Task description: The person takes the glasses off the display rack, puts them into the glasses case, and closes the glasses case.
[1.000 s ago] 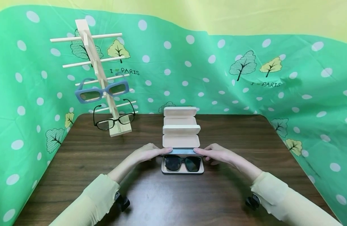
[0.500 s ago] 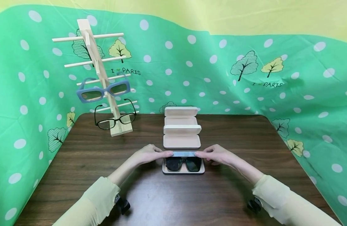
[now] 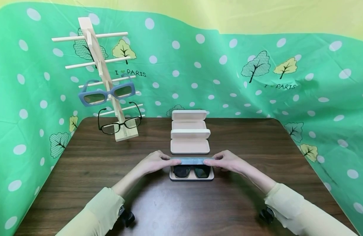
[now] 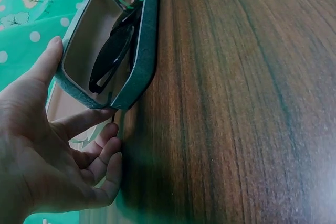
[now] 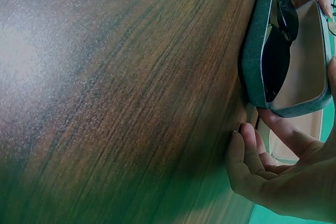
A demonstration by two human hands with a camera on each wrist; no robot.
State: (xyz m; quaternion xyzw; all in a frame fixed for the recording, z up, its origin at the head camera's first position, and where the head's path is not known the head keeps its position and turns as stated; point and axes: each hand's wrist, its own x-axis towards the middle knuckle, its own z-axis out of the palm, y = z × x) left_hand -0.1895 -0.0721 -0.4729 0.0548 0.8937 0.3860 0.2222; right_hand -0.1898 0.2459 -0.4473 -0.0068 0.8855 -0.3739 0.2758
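Between the counter's [image 3: 181,209] side edges, left hand [image 3: 154,162] and right hand [image 3: 228,161] pinch a case lid [image 3: 191,161], grips part-closed; cloth [image 3: 185,88] reads "PARIS".

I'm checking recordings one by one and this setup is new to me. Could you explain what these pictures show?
There's no machine here, only a person working bare-handed. The head camera looks forward and down; two wrist cameras each watch one hand up close. The left hand and right hand grip an eyeglass case by its partly open lid. Inside are black sunglasses. Behind it on the wooden table sit two open cases. Left of those, a wooden display rack bears blue-framed sunglasses and black-framed eyeglasses.
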